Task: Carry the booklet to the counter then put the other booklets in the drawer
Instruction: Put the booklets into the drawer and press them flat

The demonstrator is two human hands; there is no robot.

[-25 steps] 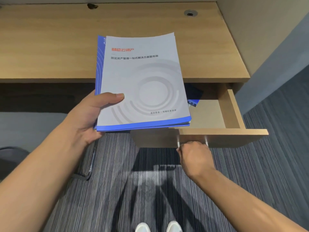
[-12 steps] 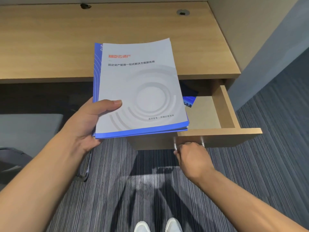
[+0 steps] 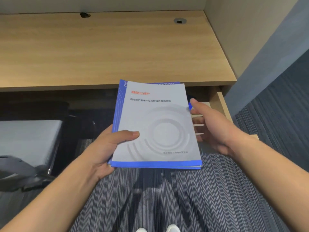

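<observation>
Having let go of the drawer (image 3: 222, 104) handle, the right hand (image 3: 212, 128) is now reaching with fingers spread wide to the right edge of the booklets (image 3: 155, 126). These are sitting as a flat stack in the left hand (image 3: 107, 148), thumb pressing on top, fingers beneath, in front of the wooden desk (image 3: 107, 52) edge. The drawer is standing open at right, mostly hidden behind stack and hand. Striped carpet (image 3: 167, 198) is lying open below.
</observation>
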